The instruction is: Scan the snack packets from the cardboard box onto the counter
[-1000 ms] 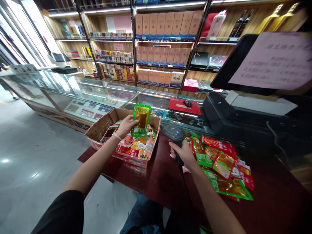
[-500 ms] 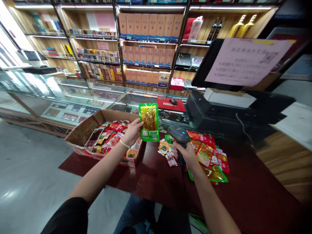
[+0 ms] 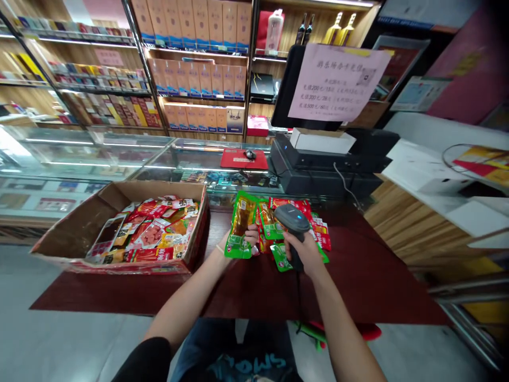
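A green-edged snack packet [image 3: 242, 220] with a brown filling is gripped in my left hand [image 3: 248, 237], tilted a little above the table. My right hand [image 3: 304, 249] is wrapped around the handle of a black barcode scanner [image 3: 293, 220] with a small blue light on top. Its cord hangs down over the table's front edge. Behind and beneath the scanner lies a pile of red and green snack packets [image 3: 272, 228], partly hidden by both hands. Left of my left hand stands an open cardboard box [image 3: 194, 239] holding several red, orange and white packets [image 3: 149, 233].
The dark red table [image 3: 358, 286] bears the box and the pile. Behind it, a glass counter [image 3: 186, 159] carries a red mouse pad [image 3: 230, 159] with a mouse [image 3: 249, 154], and a monitor with a paper notice [image 3: 338, 85]. Shelves of boxes and bottles [image 3: 334, 32] line the wall.
The view has turned to the right. My left hand has brought the green packet down and across, close to the scanner and pile. My right hand still grips the scanner.
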`<state>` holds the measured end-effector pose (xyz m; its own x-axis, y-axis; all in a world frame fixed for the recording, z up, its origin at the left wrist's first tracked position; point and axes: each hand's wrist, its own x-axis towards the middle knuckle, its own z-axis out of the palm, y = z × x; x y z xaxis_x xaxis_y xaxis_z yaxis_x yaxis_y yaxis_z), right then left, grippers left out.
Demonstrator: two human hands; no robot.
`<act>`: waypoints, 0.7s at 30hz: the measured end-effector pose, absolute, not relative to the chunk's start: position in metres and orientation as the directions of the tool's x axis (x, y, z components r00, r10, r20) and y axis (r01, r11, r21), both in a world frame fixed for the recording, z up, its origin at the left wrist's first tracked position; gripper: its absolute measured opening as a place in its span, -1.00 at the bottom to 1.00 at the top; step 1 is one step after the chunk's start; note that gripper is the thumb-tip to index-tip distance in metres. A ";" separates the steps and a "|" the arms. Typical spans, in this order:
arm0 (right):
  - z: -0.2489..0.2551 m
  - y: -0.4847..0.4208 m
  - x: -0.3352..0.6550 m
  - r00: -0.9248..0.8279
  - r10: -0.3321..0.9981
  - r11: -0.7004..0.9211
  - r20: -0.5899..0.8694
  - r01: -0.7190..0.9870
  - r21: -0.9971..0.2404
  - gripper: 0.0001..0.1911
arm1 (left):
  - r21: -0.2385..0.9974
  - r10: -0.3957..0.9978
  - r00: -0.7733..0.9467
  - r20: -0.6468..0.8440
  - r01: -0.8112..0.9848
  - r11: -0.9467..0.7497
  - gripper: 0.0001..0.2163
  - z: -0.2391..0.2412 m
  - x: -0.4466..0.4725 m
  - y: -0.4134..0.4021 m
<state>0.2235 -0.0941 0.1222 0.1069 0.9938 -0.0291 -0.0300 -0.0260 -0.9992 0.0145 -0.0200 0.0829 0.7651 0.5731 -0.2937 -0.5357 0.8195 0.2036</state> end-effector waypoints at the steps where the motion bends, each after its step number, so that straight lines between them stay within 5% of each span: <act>1: 0.122 -0.096 0.225 0.094 0.995 -0.035 -0.037 -0.016 -0.999 -0.60 | 0.186 0.554 0.776 -0.301 -0.522 0.833 -0.87 0.075 0.015 -0.019; 7: 0.121 -0.098 0.222 0.073 0.996 -0.050 -0.045 0.064 -0.997 -0.59 | 0.164 0.435 0.820 -0.373 -0.403 0.901 -0.83 0.051 0.011 -0.009; 14: 0.135 -0.092 0.215 -0.133 0.989 -0.037 -0.059 0.164 -0.986 -0.66 | 0.144 0.497 0.788 -0.363 -0.480 0.865 -0.82 0.063 0.004 -0.018; 21: 0.135 -0.095 0.222 -0.054 0.997 -0.050 -0.055 0.097 -0.994 -0.66 | 0.202 0.449 0.813 -0.372 -0.401 0.893 -0.83 0.060 0.005 -0.015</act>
<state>0.2220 -0.0952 0.1347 -0.0545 0.9970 -0.0553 0.0971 -0.0499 -0.9940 0.0048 -0.0146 0.0600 0.8126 0.4489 -0.3717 -0.4014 0.8935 0.2016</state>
